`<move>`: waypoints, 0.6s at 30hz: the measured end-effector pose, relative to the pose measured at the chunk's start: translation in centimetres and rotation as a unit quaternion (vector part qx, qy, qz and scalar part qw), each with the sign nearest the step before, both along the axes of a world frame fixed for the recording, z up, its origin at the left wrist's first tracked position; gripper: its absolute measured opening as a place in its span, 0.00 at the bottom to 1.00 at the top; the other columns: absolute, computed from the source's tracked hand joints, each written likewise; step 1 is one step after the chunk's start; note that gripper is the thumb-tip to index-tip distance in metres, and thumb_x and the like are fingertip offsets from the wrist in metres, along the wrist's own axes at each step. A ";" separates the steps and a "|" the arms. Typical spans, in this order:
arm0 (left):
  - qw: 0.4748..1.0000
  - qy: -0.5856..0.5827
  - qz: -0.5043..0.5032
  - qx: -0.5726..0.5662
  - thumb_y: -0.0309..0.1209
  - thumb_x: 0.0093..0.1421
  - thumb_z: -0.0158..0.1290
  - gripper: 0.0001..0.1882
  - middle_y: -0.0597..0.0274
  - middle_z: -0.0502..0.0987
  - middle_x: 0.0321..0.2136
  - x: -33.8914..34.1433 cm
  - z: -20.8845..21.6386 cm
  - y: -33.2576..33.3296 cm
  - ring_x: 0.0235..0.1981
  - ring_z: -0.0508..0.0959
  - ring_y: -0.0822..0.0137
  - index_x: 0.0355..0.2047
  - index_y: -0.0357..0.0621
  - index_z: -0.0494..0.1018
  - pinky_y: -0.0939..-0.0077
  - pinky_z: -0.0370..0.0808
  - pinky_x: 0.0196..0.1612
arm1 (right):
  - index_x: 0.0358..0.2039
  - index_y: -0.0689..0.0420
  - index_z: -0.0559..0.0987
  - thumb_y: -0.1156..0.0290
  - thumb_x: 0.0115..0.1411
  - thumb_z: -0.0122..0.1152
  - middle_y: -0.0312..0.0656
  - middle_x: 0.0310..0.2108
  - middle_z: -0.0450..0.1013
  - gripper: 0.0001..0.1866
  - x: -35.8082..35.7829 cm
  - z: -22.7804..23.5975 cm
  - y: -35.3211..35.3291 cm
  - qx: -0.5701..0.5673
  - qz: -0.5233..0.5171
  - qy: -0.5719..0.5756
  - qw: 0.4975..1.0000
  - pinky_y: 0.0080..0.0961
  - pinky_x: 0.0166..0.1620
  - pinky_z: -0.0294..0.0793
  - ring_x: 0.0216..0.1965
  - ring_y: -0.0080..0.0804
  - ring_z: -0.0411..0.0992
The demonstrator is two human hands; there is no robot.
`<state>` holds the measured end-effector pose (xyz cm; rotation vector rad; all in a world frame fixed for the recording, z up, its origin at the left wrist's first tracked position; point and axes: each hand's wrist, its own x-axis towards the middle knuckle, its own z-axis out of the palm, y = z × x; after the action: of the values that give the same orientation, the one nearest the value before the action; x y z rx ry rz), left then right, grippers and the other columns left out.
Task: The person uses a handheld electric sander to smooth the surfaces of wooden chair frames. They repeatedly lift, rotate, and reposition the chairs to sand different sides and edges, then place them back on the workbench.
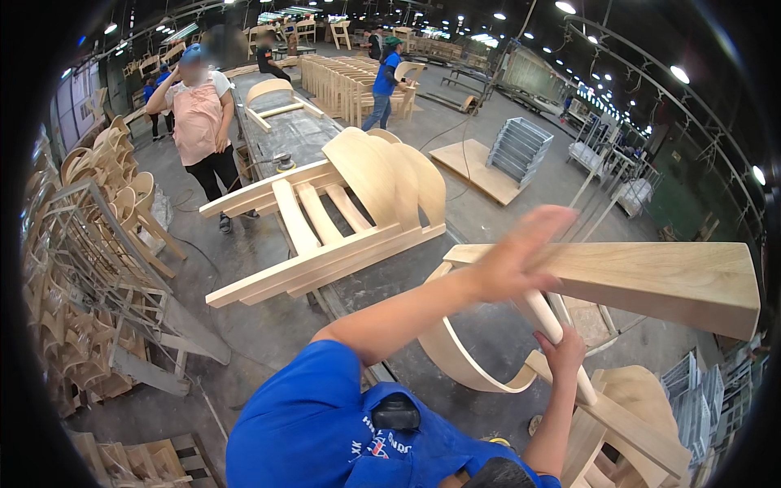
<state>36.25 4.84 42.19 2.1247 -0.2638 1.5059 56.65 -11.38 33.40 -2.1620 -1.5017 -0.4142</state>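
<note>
Pale bare wood is everywhere here, and the piece in hand is an unfinished chair frame point(651, 281) tipped on its side at the near end of a long grey workbench point(305, 134). The left hand point(521, 252) lies flat on the broad leg of that frame, fingers stretched out and open, pressing rather than gripping. The right hand point(561, 350) is closed around a round rung point(557, 333) lower down, fingers wrapped about it, close beside the curved back rail point(455, 358) that sweeps under the frame. A second chair point(350, 220) lies on its side further along the bench, well apart from both hands, with a small sander point(285, 163) beyond it. To handle this well, I judge the flat palm should stay spread over the leg so the load does not pivot, while the grip on the rung carries the turning; the frame looks top-heavy and its far end overhangs the bench edge, so it should be kept close to the body and moved slowly. The raw surfaces would mark easily, so it is better lifted clear than dragged over the bench. Stacks of chairs point(106, 163) stand to the left, a grey wire rack point(521, 150) sits on a board on the floor, and a person in a pink top point(199, 122) stands beside the bench, well away.
</note>
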 end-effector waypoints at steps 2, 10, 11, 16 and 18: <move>0.972 0.004 0.030 -0.234 0.48 0.63 0.48 0.35 0.56 0.59 0.62 -1.7 -6.7 4.0 0.62 0.59 0.58 0.64 0.44 0.54 0.63 0.56 0.63 | 0.25 0.56 0.76 0.54 0.42 0.72 0.46 0.25 0.73 0.20 -0.4 -0.1 0.0 -0.003 0.003 -0.002 1.000 0.42 0.33 0.69 0.30 0.50 0.72; 0.706 0.144 0.369 -0.587 0.56 0.55 0.55 0.50 0.36 0.57 0.60 -9.1 -34.8 7.7 0.62 0.59 0.45 0.65 0.37 0.45 0.57 0.58 0.62 | 0.26 0.57 0.75 0.55 0.40 0.73 0.47 0.26 0.73 0.21 -1.7 -0.5 1.4 -0.002 0.016 -0.028 0.999 0.41 0.33 0.70 0.31 0.50 0.72; 0.677 0.172 0.297 -0.651 0.59 0.54 0.55 0.52 0.38 0.57 0.61 -8.8 -36.4 7.1 0.62 0.59 0.46 0.65 0.38 0.44 0.56 0.58 0.62 | 0.25 0.57 0.75 0.55 0.40 0.73 0.47 0.26 0.72 0.21 -1.7 -0.5 1.7 0.001 0.027 -0.031 0.999 0.41 0.33 0.70 0.31 0.51 0.72; 0.617 0.206 0.035 -0.759 0.62 0.53 0.54 0.50 0.47 0.59 0.61 -6.6 -39.9 3.4 0.62 0.60 0.52 0.64 0.43 0.49 0.50 0.57 0.61 | 0.22 0.58 0.73 0.54 0.40 0.73 0.49 0.23 0.71 0.23 -1.8 -1.3 2.7 0.027 0.070 -0.046 0.996 0.43 0.31 0.67 0.29 0.54 0.70; 0.600 0.186 0.023 -0.778 0.61 0.54 0.54 0.47 0.49 0.60 0.60 -6.7 -40.5 3.0 0.61 0.61 0.52 0.63 0.43 0.51 0.50 0.58 0.60 | 0.26 0.57 0.76 0.54 0.39 0.74 0.48 0.25 0.73 0.22 -1.8 -1.7 2.7 0.027 0.076 -0.063 0.995 0.43 0.33 0.68 0.30 0.53 0.71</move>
<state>29.55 7.82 1.69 0.8127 0.9547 0.5849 54.80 -8.72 31.70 -1.9960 -1.6914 -0.5397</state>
